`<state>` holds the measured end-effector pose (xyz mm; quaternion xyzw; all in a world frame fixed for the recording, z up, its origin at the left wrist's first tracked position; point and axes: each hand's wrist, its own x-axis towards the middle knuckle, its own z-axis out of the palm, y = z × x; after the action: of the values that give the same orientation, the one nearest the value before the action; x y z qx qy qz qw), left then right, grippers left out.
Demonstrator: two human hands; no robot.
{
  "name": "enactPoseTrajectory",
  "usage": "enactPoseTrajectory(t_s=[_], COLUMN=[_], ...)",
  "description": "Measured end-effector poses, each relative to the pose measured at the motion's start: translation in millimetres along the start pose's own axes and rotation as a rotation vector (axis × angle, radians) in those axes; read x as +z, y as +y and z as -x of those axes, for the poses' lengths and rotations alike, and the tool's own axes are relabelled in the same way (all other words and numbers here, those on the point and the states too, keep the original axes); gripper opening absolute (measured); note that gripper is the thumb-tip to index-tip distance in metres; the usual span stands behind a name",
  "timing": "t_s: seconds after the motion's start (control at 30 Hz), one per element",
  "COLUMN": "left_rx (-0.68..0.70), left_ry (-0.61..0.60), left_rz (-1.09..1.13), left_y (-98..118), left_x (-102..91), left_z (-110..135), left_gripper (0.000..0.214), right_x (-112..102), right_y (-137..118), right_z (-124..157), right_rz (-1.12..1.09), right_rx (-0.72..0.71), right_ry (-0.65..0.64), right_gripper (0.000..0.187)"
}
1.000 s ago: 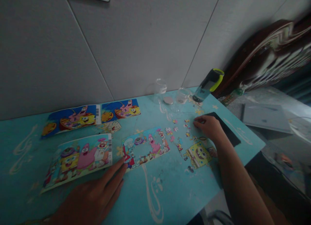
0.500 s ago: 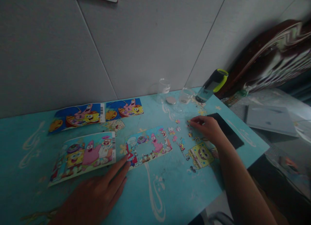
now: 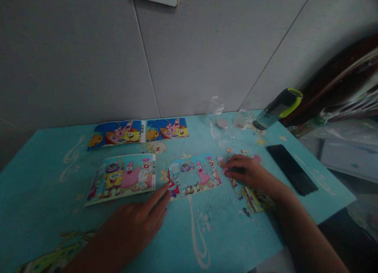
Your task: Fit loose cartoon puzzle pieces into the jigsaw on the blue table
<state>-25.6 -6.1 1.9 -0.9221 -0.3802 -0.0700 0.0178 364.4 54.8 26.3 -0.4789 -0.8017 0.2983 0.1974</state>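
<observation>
A partly assembled jigsaw puzzle (image 3: 203, 178) with cartoon figures lies on the table, with a gap in its middle. My left hand (image 3: 141, 222) is open, its outstretched fingertips resting on the puzzle's lower left corner. To the right of the puzzle, my right hand (image 3: 246, 170) has thumb and fingertips closed around a small pink puzzle piece (image 3: 225, 171) at table level. Another loose puzzle piece (image 3: 229, 150) and several more lie around these fingers, some partly hidden. A picture sheet (image 3: 125, 176) showing the same figures lies left of the puzzle.
Blue picture cards (image 3: 118, 133) lie along the wall. Farther right stand clear plastic cups (image 3: 217, 106), a round lid (image 3: 222, 123) and a tilted-looking bottle (image 3: 274, 109). A black flat object (image 3: 291, 168) lies near the right edge of the turquoise table (image 3: 236, 241).
My right hand has moved from the farther loose pieces to the pink one nearer the puzzle. My left hand stays at the puzzle's corner. The view has turned left.
</observation>
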Motion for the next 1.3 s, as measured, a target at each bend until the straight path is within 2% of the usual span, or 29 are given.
enactPoseTrajectory(t_s=[0.1, 0.17, 0.27, 0.37, 0.6, 0.8, 1.0, 1.3], left_rx=[0.053, 0.042, 0.031, 0.040, 0.049, 0.044, 0.029, 0.034], left_ry=[-0.023, -0.008, 0.002, -0.042, -0.090, -0.043, -0.069, -0.123], left_rz=[-0.071, -0.065, -0.080, -0.085, -0.124, -0.089, -0.075, -0.149], left_y=[0, 0, 1, 1, 2, 2, 4, 6], left_x=[3.0, 4.7, 5.4, 4.1, 5.4, 5.7, 0.8, 2.3], left_z=[1, 1, 1, 1, 2, 1, -1, -1], left_gripper=[0.043, 0.042, 0.041, 0.042, 0.049, 0.047, 0.043, 0.045], right_x=[0, 1, 1, 2, 12, 21, 37, 56], right_y=[-1, -2, -4, -8, -27, -41, -47, -47], right_z=[-1, -1, -1, -1, -8, -16, -23, -26], right_rz=[0.005, -0.001, -0.029, -0.081, -0.275, -0.442, -0.388, -0.062], right_rx=[0.025, 0.061, 0.165, 0.247, 0.244, 0.274, 0.267, 0.144], right_ry=[0.006, 0.016, 0.049, 0.077, 0.153, 0.146, 0.227, 0.228], right_gripper=[0.018, 0.016, 0.015, 0.019, 0.025, 0.026, 0.025, 0.019])
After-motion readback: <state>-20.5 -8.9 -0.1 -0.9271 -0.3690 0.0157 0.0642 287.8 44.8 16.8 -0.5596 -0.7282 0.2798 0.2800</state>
